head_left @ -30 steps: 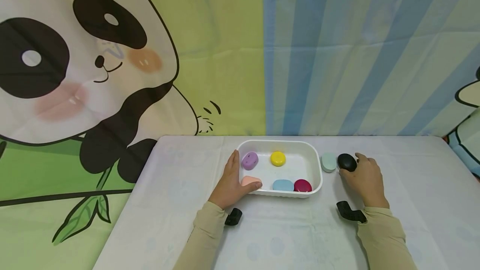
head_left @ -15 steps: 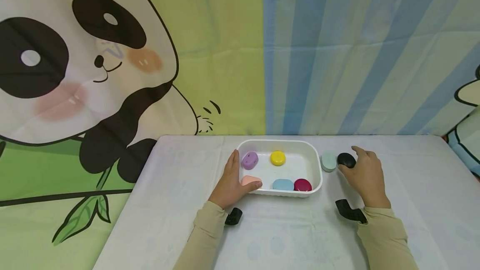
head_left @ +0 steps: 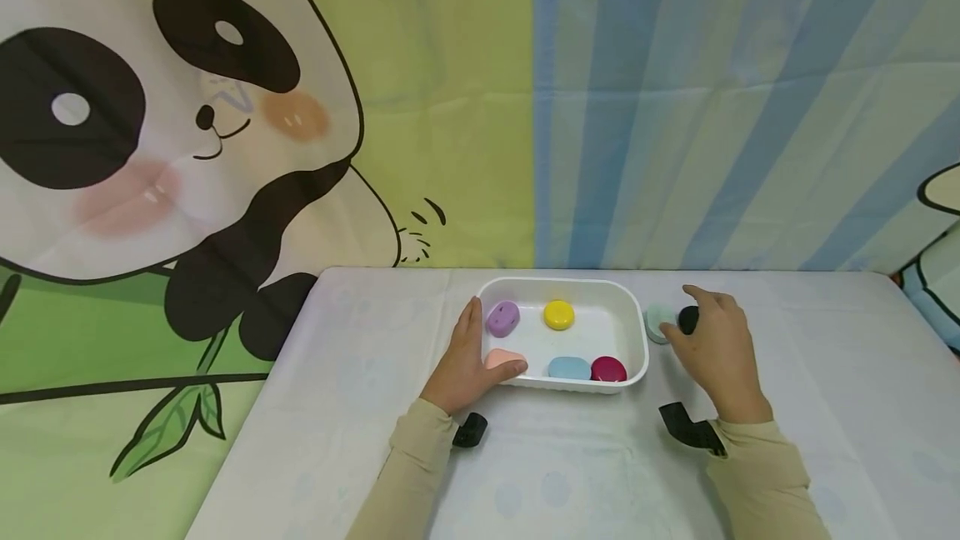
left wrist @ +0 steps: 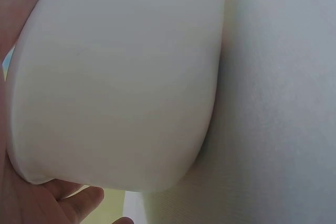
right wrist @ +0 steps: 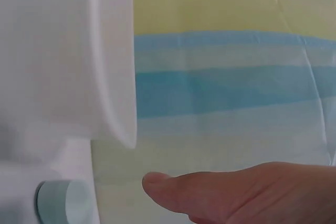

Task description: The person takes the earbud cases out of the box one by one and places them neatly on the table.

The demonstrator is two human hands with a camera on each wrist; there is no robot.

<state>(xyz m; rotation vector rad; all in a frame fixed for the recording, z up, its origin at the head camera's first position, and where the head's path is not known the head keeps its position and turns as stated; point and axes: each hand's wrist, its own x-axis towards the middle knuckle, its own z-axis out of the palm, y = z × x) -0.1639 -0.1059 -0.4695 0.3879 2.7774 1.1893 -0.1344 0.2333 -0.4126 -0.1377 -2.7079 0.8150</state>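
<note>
My left hand holds the left end of a white tray, its thumb over the front left corner and its fingers along the outside. In the left wrist view the tray's pale wall fills most of the picture. My right hand hovers right of the tray, thumb and forefinger apart. Its thumb overlaps a pale green round piece in the head view; whether they touch, I cannot tell. A black round piece lies just right of the green one, partly hidden by the hand. The right wrist view shows the thumb extended.
Inside the tray lie a purple piece, a yellow piece, a pink piece, a light blue piece and a dark red piece. A white cloth covers the table. A printed curtain hangs behind.
My right hand's fingers have come away from the black piece, and the hand has shifted left towards the pale green piece. The left hand stays at the tray.
</note>
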